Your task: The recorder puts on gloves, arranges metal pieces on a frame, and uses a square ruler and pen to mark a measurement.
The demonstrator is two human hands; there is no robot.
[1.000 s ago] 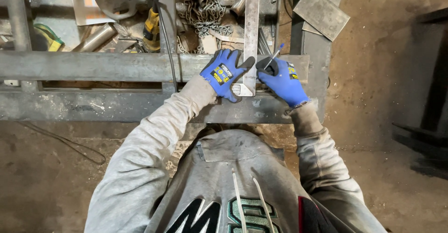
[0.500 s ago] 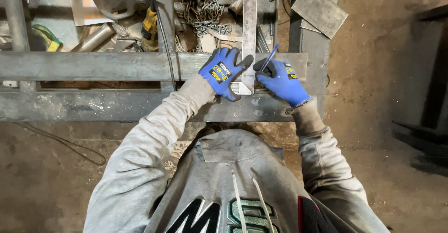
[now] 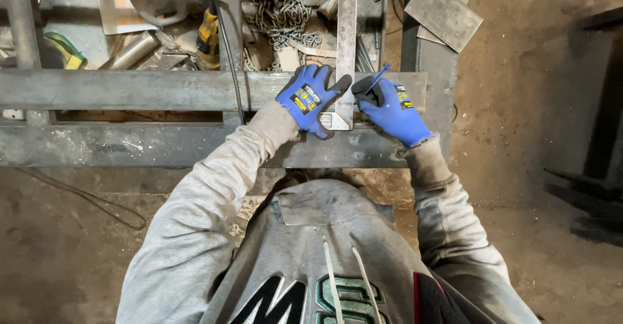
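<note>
A steel square point(image 3: 346, 45) is pinned flat across the horizontal steel bar point(image 3: 130, 89) by the left hand point(image 3: 310, 99), its edge guiding the blue marker point(image 3: 375, 80) pinched in the right hand point(image 3: 392, 110).

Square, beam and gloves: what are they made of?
Square: bare metal, likely steel, going by its flat grey blade with a dull sheen.
Beam: steel by its look, dark and unpainted, with scuffs and mill scale.
Gloves on left hand and right hand: blue knit fabric, fingertips seemingly dark-coated.
</note>
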